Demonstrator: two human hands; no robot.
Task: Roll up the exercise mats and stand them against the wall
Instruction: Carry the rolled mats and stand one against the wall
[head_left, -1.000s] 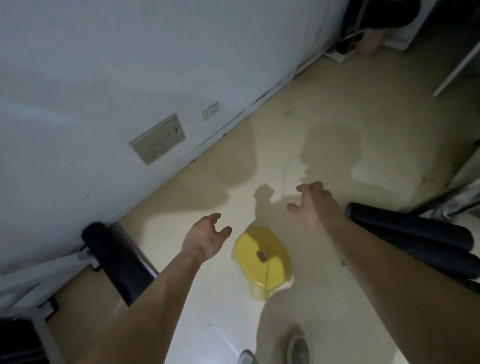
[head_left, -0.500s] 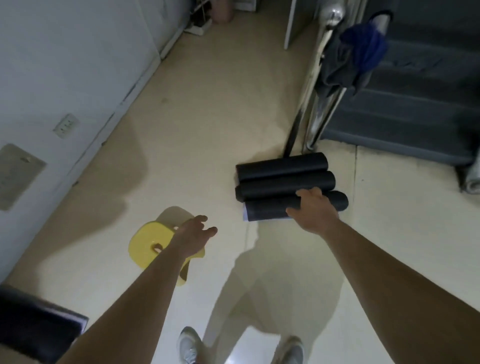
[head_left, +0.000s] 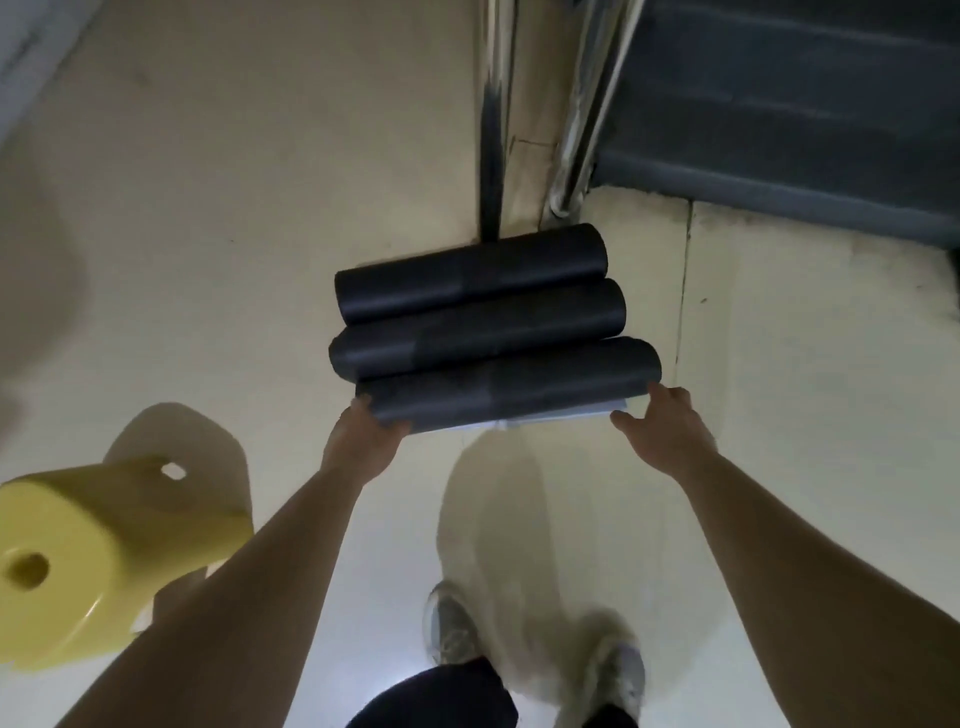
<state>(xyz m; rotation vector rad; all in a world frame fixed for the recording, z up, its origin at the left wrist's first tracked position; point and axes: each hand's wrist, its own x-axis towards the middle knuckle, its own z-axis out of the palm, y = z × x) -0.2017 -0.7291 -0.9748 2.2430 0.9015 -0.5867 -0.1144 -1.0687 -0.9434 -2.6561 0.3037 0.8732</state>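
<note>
You are looking down at a cream floor (head_left: 249, 218), and a yellow plastic stool (head_left: 88, 551) is sitting on it low at your left. Ahead, shiny metal railing posts (head_left: 491, 130) are rising from the floor, with dark grey stairs (head_left: 810, 135) climbing just right of them.

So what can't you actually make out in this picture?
Head view:
- left hand: fingertips hidden under the nearest rolled mat
- right hand: whether it grips that mat yet, blurred
- railing posts: tops cut by the top edge
- yellow stool: left side cut by the left edge
</note>
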